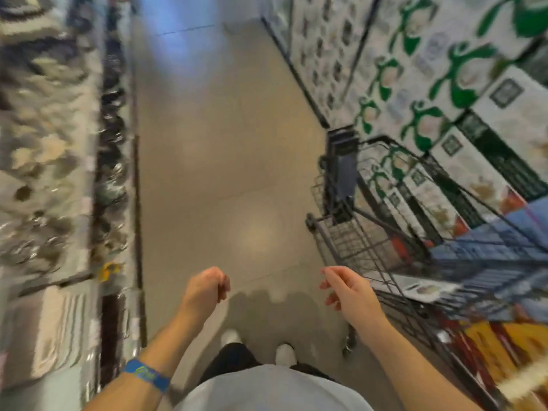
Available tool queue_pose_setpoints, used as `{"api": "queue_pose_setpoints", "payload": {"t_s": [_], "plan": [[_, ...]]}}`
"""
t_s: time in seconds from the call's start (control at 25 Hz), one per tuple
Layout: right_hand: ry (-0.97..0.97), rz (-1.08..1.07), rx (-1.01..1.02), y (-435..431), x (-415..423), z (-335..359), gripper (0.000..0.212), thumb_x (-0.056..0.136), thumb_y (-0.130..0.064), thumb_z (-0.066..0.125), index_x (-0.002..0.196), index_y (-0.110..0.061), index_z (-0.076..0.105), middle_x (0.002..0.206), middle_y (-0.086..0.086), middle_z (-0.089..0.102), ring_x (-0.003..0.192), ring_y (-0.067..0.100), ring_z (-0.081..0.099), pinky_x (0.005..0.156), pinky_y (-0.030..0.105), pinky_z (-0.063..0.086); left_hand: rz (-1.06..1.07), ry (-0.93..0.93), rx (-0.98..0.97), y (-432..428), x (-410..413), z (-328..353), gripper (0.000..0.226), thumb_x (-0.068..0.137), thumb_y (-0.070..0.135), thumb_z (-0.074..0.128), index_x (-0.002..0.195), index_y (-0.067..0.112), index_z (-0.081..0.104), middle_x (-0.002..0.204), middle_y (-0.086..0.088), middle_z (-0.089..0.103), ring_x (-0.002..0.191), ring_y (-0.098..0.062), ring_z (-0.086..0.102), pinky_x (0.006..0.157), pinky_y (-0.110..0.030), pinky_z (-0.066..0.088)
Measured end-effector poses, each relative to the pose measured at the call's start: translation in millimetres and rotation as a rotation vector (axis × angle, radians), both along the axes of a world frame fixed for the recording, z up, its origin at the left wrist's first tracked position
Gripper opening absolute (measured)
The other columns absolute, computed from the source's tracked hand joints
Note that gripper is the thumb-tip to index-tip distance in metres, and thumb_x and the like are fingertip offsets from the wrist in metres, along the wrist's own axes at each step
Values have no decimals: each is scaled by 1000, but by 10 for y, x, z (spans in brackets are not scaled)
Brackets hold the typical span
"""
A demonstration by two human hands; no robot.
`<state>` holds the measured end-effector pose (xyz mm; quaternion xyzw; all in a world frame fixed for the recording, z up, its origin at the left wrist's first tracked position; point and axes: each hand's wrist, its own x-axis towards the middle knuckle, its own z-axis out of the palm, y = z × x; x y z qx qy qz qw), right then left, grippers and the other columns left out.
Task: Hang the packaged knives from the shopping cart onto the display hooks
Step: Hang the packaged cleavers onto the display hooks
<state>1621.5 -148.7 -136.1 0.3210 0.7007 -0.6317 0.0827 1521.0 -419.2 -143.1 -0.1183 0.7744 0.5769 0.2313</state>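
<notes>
Beige aisle floor | shopping cart standing at 3 o'clock | box labels blurring, unreadable | left hand, right hand curling loosely, empty

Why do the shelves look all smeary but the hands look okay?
In the head view, motion blur smears the left shelves and the right-hand boxes; the left hand and right hand look sharper; bluish glare shines on the far floor.

I am standing in an aisle whose floor is running ahead between shelving on my left and stacked boxes on my right. The shopping cart is sitting at my right, just beside those boxes, with packages lying in it.
</notes>
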Motion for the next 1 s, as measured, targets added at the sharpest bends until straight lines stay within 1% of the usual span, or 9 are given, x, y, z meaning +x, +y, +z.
{"api": "queue_pose_setpoints", "payload": {"t_s": [0.08,0.16,0.32,0.44,0.6,0.76,0.84,0.88,1.0], "plan": [[-9,-83,-12,183,-35,-59,16,104,-29,56,104,-27,71,84,-9,75,61,9,67,50,16,46,-102,-13,-59,373,-310,-16,40,70,-16,32,48,13,49,46,3,43,49,-14,34,45,-23,31],[-19,-170,-26,318,-122,-143,16,104,-30,56,103,-29,72,85,-8,75,61,9,67,50,16,46,-216,-37,-114,725,-586,-59,49,63,-19,28,41,22,42,46,3,36,48,-13,30,49,-26,23],[-57,-353,1,554,-495,-324,16,103,-30,57,100,-30,73,85,-5,75,61,11,68,50,15,46,-398,-40,-206,1241,-1274,-154,37,61,-9,32,40,21,33,50,-3,28,48,-13,24,49,-28,17],[-137,-511,38,788,-822,-377,16,103,-34,57,99,-31,72,85,-5,75,63,9,69,53,14,48,-608,14,-235,1601,-1863,-129,10,48,10,33,47,20,33,50,-3,28,43,-9,22,42,-21,17],[-173,-669,87,987,-1142,-446,17,102,-41,55,99,-37,71,87,-14,74,66,2,68,55,13,48,-862,1,-235,2238,-2540,-182,23,57,0,34,47,21,33,45,3,30,43,-10,25,41,-21,18],[-241,-784,155,1191,-1167,-517,18,101,-41,54,93,-35,69,82,-15,72,70,1,66,56,13,44,-988,-245,-360,3124,-2775,-284,19,64,-5,36,52,10,39,33,3,40,37,-19,36,36,-18,25],[-409,-783,287,1414,-993,-560,19,101,-42,52,100,-31,68,93,-16,72,85,10,65,66,23,44,-1051,-339,-462,3422,-2750,-336,34,83,-14,37,58,5,49,35,1,52,33,-17,51,43,-20,36],[-531,-748,325,1552,-878,-594,23,100,-41,51,111,-29,67,106,-9,71,95,17,64,72,29,45,-1066,-380,-438,3554,-2720,-371,35,90,-10,38,63,3,54,43,0,59,41,-13,56,49,-22,39],[-905,-546,446,1958,-504,-718,39,98,-35,53,134,-19,57,132,11,56,121,33,54,93,38,48,-1064,-374,-344,3872,-2574,-458,24,97,6,45,88,5,67,82,-5,69,65,-19,59,62,-28,43]]}}
